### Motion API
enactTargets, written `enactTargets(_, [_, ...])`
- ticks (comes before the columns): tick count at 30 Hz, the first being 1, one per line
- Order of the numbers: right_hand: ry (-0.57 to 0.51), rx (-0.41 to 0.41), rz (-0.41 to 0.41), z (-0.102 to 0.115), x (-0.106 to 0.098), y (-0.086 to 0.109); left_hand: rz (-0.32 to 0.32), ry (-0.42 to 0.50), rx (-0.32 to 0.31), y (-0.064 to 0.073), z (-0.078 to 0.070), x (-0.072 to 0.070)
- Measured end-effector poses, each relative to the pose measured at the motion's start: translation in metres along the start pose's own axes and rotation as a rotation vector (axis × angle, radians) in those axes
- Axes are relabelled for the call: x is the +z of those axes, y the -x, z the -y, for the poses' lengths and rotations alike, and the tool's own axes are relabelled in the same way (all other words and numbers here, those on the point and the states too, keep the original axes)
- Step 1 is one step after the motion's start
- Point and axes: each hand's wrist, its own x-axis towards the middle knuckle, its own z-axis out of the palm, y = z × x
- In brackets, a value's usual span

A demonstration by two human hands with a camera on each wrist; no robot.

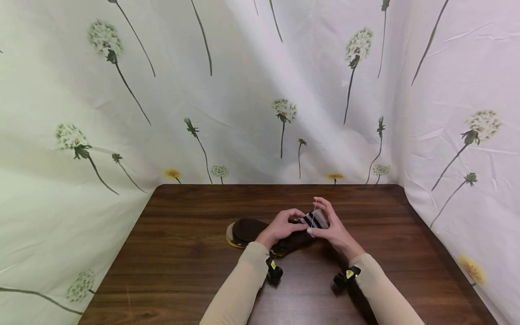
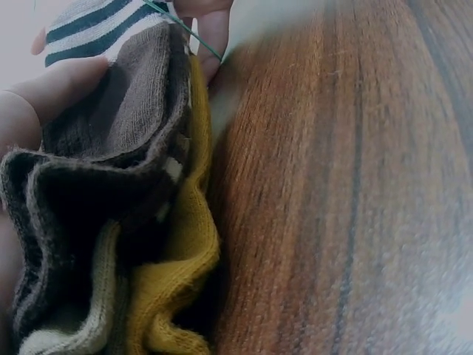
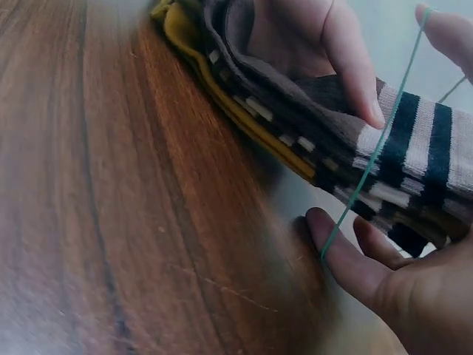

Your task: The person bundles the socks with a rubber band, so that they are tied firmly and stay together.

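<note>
A bundle of layered socks (image 1: 248, 230), dark brown with mustard-yellow and beige ones beneath, lies lengthwise over the table. Its toe or cuff end with black and pale stripes (image 3: 436, 140) is raised. My left hand (image 1: 282, 224) grips the bundle just beside the stripes, thumb on top. A thin green rubber band (image 3: 400, 96) is stretched between the thumb and fingertips of my right hand (image 1: 336, 229), spanning the striped end. In the left wrist view, open sock edges show brown, beige and yellow fabric (image 2: 177, 274). Part of the band is hidden behind the socks.
The dark wooden table (image 1: 183, 271) has its back edge against a white cloth (image 1: 243, 135) printed with dandelions. More cloth hangs at both sides. A small black camera is strapped at each wrist.
</note>
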Motion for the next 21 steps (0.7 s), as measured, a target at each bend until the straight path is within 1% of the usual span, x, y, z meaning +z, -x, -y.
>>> enactTargets(3, [0.025, 0.010, 0.036, 0.001, -0.001, -0.003, 0.011, 0.006, 0.007, 0.000, 0.000, 0.000])
enactTargets(10, [0.137, 0.016, 0.115, 0.002, -0.002, -0.009, 0.027, 0.006, 0.031, 0.001, 0.000, 0.000])
enactTargets(14, [0.170, 0.010, 0.142, 0.002, -0.001, -0.011, 0.031, 0.005, 0.010, 0.002, 0.000, -0.001])
enactTargets(18, [0.207, 0.035, 0.170, 0.003, 0.000, -0.013, 0.038, -0.012, -0.015, 0.001, 0.001, -0.004])
enactTargets(21, [0.242, 0.045, 0.192, 0.004, 0.001, -0.015, 0.037, -0.034, -0.020, 0.001, 0.001, -0.007])
